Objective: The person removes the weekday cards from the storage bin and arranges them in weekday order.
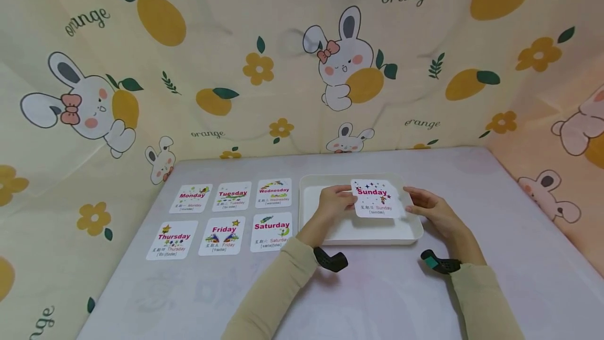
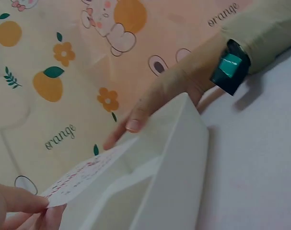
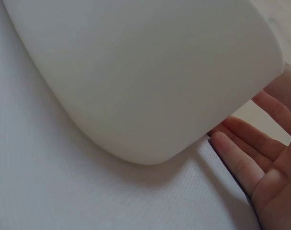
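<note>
The left hand (image 1: 331, 208) pinches the white Sunday card (image 1: 377, 209) by its left edge, above the white tray (image 1: 365, 242). In the left wrist view, thumb and fingers grip the near edge of the card, which is tilted over the tray. The right hand (image 1: 436, 214) is at the tray's right side, its fingers loosely bent and near the card's right edge. A gap shows between that hand's fingertips and the card in the head view. In the right wrist view its fingers lie beside the tray's outer wall, partly hidden by it.
Left of the tray lie two rows of weekday cards: Monday (image 1: 191, 199), Tuesday (image 1: 232, 197) and Wednesday (image 1: 274, 193) behind, Thursday (image 1: 172, 240), Friday (image 1: 222, 236) and Saturday (image 1: 271, 232) in front. A patterned cloth with rabbits (image 1: 349, 62) hangs behind the pale table (image 1: 377, 298).
</note>
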Available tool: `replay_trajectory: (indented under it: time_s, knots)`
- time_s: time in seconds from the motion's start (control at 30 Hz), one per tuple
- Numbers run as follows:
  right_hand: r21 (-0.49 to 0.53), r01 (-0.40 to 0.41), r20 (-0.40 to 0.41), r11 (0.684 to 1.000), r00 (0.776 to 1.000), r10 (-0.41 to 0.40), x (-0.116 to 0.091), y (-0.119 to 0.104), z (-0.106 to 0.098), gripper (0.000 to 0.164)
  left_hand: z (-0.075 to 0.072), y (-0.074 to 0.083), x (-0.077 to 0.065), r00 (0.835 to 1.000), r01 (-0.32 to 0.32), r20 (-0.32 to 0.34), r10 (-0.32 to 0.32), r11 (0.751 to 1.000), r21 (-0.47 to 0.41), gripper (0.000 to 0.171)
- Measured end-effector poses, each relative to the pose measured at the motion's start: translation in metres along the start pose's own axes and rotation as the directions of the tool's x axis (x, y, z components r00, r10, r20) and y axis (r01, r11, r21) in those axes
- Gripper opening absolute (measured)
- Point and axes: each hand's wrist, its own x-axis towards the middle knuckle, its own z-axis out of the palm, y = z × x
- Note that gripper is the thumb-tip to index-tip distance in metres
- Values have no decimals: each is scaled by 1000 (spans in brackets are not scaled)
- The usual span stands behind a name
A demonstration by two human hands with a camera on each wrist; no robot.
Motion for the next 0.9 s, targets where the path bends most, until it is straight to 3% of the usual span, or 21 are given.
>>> replay_trajectory:
  time_s: [0.27,0.6,0.9]
  knots:
    - [32,15,3,999,1000,-16,-1,1,0,64,-18,7,-4,1000,21,10,-21,1000,0,30]
    - [18,-22,-2,1000,1000,22,0,-1,-1,65,-38,19,-15,999,-16,30,16,1000,-13,32]
    - [69,12,1,998,1000,-12,-2,0,-2,64,-56,27,-24,999,-2,44,1,1000,20,33]
